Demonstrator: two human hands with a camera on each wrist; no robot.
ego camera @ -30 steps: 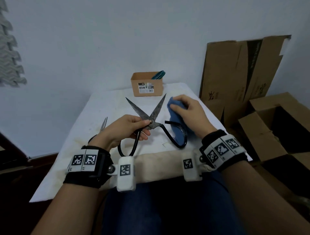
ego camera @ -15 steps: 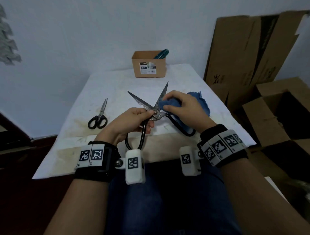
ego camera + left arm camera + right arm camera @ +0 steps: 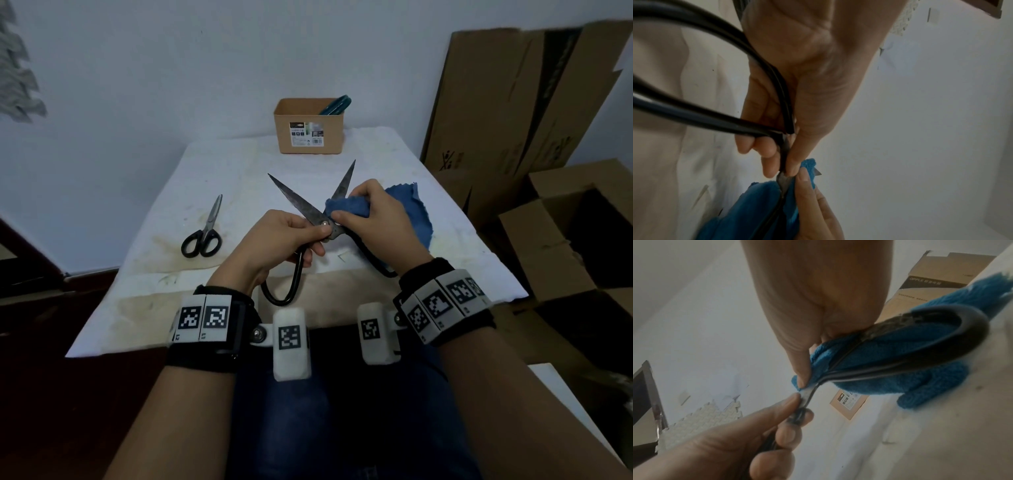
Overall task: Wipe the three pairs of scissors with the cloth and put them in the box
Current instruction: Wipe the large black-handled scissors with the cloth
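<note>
Large black-handled scissors (image 3: 301,209) are held open above the table, blades pointing away. My left hand (image 3: 274,243) pinches them at the pivot, seen close in the left wrist view (image 3: 785,142). My right hand (image 3: 373,219) grips the blue cloth (image 3: 346,207) folded round the right blade near the pivot (image 3: 879,360). Small black-handled scissors (image 3: 205,229) lie on the table at the left. Teal-handled scissors (image 3: 335,104) stand in the brown box (image 3: 308,130) at the table's far edge.
The white, stained table cover (image 3: 239,164) runs to a wall behind. Flattened and open cardboard cartons (image 3: 534,102) stand close to the right of the table. A dark ledge (image 3: 30,274) lies at the left.
My right hand brought the cloth from the table up onto the right blade by the pivot. The scissors rose slightly, and the view shifted so the small scissors show fully.
</note>
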